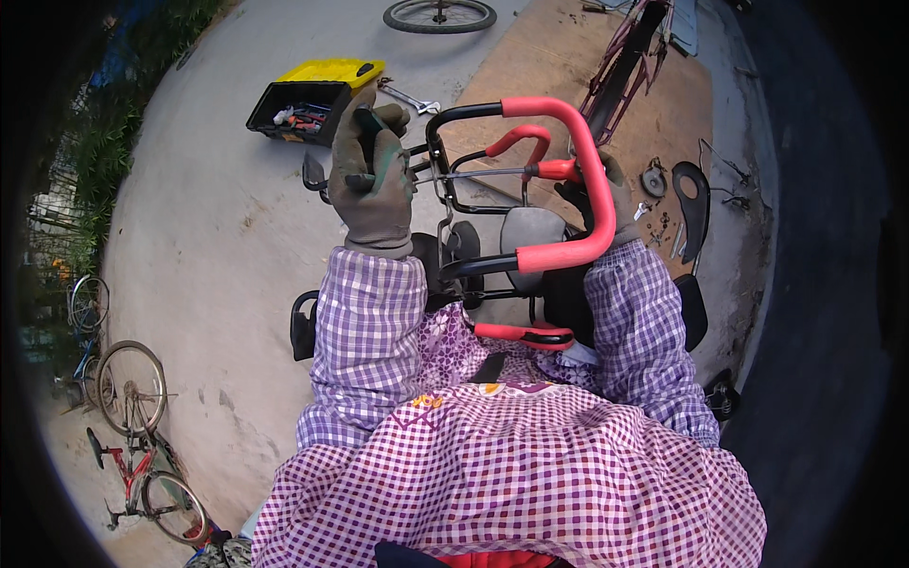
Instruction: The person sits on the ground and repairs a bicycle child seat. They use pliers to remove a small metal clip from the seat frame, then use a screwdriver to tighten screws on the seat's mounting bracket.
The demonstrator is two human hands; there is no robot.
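Observation:
A black metal frame (468, 108) with red padded bars (592, 161) is held up before me, apparently part of a small seat. My gloved left hand (372, 185) is closed at its left side, where the fingers hide what they grip. My gloved right hand (614, 199), partly behind the front bar, is closed on a screwdriver (554, 169) with a red handle. Its long shaft crosses the frame toward my left hand. Below are a grey pad (530, 248) and a lower red padded bar (511, 331).
An open toolbox (331, 74) and wrenches (418, 104) lie at upper left, a loose wheel (417, 24) behind. A board (696, 114) bears a purple bike frame (625, 71), a curved black guard (694, 199) and small parts. Bicycles (133, 388) stand at left near greenery.

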